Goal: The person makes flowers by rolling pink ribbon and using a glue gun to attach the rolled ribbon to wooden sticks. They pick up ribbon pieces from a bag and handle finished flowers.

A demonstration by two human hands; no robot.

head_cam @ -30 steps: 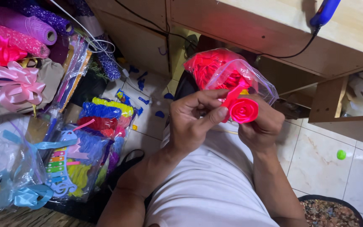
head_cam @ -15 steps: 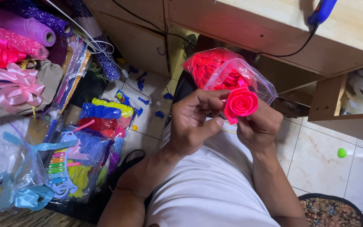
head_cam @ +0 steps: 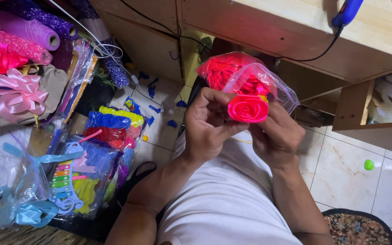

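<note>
Both hands on the pink ribbon rose (head_cam: pixel 247 108), held over the lap, in front of the clear zip bag (head_cam: pixel 246 79). Left hand (head_cam: pixel 209 124) grip closed on the rose's left side, thumb and fingers pinching it; right hand (head_cam: pixel 275 131) grip closed on its right and underside, fingers curled under. Rose spiral faces up toward the camera. The bag sits just behind the rose, touching it (stuffed with more red-pink pieces, can't tell what exactly). Wooden counter (head_cam: pixel 296 31) is above the rose, with a blue glue gun (head_cam: pixel 348 11) on top and its black cord hanging down. Well left of the rose: a pink ribbon bow (head_cam: pixel 17 93), mesh rolls (head_cam: pixel 28 29), and bagged coloured ribbons (head_cam: pixel 100 149) on the tiled floor (head_cam: pixel 355 181). Small green ball (head_cam: pixel 369 164) on the floor, right of the rose.
</note>
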